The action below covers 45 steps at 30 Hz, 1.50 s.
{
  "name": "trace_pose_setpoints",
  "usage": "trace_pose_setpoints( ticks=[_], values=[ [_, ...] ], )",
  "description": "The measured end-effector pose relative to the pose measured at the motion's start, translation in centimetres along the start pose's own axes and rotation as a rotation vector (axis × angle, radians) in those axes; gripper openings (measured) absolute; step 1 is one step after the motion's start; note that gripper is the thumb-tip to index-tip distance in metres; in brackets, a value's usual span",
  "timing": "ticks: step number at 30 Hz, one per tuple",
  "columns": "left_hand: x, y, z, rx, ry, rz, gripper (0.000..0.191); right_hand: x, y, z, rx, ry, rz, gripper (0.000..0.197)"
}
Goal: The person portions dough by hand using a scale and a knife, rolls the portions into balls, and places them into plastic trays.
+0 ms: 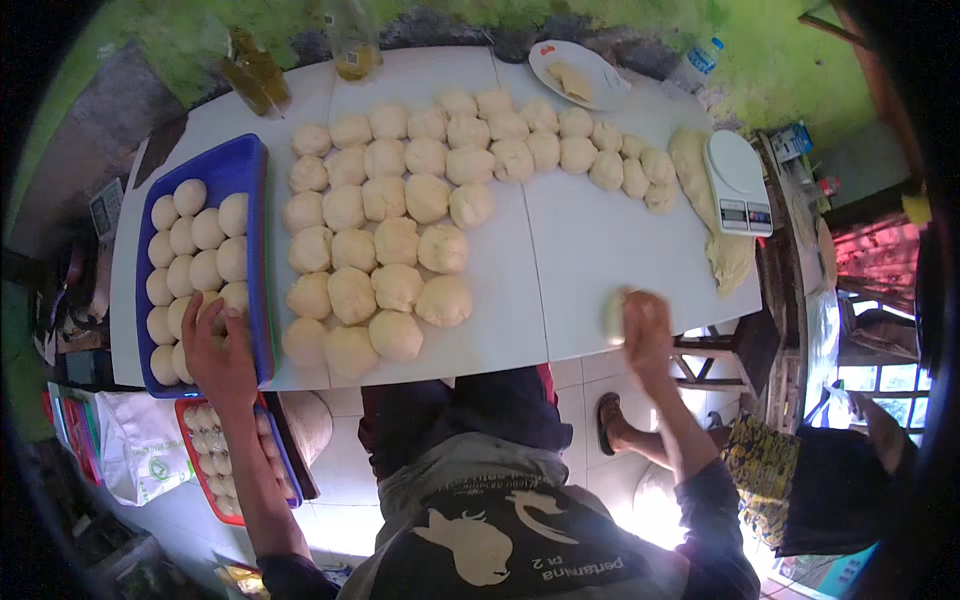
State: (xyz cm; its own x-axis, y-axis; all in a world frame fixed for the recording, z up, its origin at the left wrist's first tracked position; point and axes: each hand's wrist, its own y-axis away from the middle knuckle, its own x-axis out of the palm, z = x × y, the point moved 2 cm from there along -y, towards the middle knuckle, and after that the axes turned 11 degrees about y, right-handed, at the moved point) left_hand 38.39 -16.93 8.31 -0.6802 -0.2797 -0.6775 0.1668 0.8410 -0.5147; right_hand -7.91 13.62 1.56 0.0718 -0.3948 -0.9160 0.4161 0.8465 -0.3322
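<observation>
My left hand [219,352] is over the blue plastic tray [259,247] at the table's left, its fingers among smooth round dough balls [206,229]; whether it grips one is hidden. At the table's front right, my right hand [646,322] is blurred and curled around a pale dough ball [615,319], which touches or nearly touches the white tabletop. Rows of rougher dough pieces [382,199] cover the left middle of the table and run in a band toward the right. A long lump of dough [694,169] lies beside a white digital kitchen scale [736,169].
A white plate [589,82] with a scrap on it and bottles of yellowish liquid [356,64] stand along the back. Below the table's left edge is a red tray [191,450] of dough balls. Another person [765,465] is at the right, beyond a wooden stool [720,356].
</observation>
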Motion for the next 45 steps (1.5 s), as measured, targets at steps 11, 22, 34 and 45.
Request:
trace_pose_setpoints(
  ticks=[11, 22, 34, 45],
  values=[
    [-0.4, 0.3, 0.7, -0.041, 0.025, -0.04, 0.019, 3.2, -2.2, 9.7, -0.069, -0.182, 0.129, 0.022],
    [0.0, 0.3, 0.6, -0.097, 0.065, -0.054, 0.02, 6.4, -8.5, 11.4, -0.031, -0.243, -0.129, 0.016],
    [0.3, 0.3, 0.4, -0.075, 0.083, -0.06, 0.019, 6.3, -12.7, 9.6, 0.232, -0.224, 0.043, 0.013],
    [0.6, 0.3, 0.0, -0.061, 0.103, -0.087, 0.021, 5.8, -12.7, 4.3, 0.29, -0.309, -0.168, 0.016]
  ],
)
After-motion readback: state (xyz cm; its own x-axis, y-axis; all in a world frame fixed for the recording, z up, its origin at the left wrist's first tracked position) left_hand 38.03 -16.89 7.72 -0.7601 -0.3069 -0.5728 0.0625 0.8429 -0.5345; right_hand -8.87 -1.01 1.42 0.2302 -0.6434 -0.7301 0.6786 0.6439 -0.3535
